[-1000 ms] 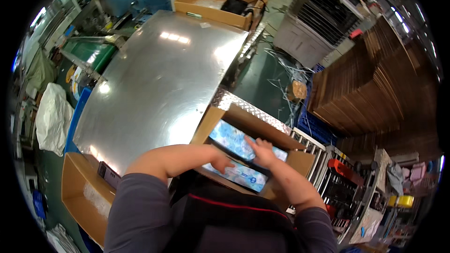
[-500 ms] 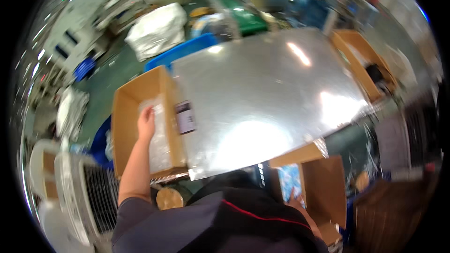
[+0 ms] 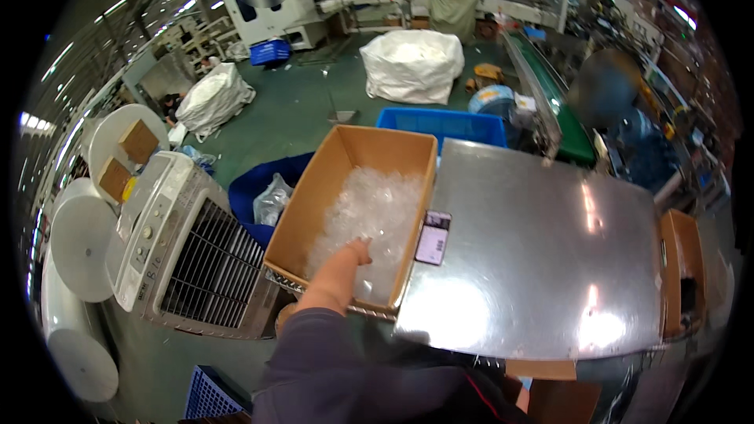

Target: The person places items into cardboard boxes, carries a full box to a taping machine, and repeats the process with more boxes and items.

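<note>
My left hand [image 3: 359,251] reaches down into an open brown cardboard box [image 3: 312,216] at the left of the metal table. Clear plastic pieces [image 3: 377,204], too jumbled to tell apart, fill the box's bottom. The hand's fingers look curled in at the surface of these pieces; anything between them is too small to make out. Low at the right, just a sliver of my right hand [image 3: 522,399] shows beside another open cardboard box [image 3: 561,402], close to a small light-blue patch [image 3: 525,382]. Its fingers are hidden.
A phone-like device [image 3: 433,239] lies on the shiny metal table [image 3: 542,243] by the box. Around stand a blue bin [image 3: 455,121], a dark-blue tub [image 3: 255,182], an air cooler [image 3: 208,259], a white bulk sack [image 3: 412,67], a green conveyor [image 3: 569,129] and a right-hand carton [image 3: 672,267].
The view has swung left, bringing the left box toward the middle. My left hand is now lower among the plastic pieces. My right hand and the blue-patterned item have mostly left the picture.
</note>
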A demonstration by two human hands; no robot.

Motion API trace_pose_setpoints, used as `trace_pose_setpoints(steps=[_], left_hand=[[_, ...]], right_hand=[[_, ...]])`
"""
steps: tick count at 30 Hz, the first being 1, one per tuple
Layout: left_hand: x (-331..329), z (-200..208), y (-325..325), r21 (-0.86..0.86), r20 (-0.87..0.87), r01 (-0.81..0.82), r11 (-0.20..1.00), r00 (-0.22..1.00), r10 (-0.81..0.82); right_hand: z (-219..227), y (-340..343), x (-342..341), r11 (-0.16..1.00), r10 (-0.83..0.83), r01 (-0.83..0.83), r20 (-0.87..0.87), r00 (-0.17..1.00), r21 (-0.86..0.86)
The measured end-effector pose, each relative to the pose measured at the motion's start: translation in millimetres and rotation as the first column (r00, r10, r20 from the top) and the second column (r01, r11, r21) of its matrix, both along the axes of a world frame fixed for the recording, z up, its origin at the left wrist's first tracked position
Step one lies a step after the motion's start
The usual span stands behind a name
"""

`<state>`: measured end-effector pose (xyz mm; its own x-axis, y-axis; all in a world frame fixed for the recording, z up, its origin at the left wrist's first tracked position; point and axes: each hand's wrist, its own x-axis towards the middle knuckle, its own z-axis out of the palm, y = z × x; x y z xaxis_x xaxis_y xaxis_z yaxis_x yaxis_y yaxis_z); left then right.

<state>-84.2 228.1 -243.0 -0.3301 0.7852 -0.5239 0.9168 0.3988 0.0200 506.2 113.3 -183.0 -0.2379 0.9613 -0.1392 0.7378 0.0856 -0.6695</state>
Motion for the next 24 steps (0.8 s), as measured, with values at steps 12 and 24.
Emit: trace_pose_setpoints(steps=[12,24], left_hand=[[14.1,-38.3,14.2,-0.034,0.159,-0.242,0.97,0.957,0.244],[-21.3,-69.9,10.2,0.191,0.069,-0.023,0.981,0.998,0.01]], right_hand=[[22.4,34.6,-37.7,0.993,0.105,-0.101,0.091,0.99,-0.055],[34.2,38.3,-53.8,0.98,0.191,-0.184,0.095,0.977,-0.079]])
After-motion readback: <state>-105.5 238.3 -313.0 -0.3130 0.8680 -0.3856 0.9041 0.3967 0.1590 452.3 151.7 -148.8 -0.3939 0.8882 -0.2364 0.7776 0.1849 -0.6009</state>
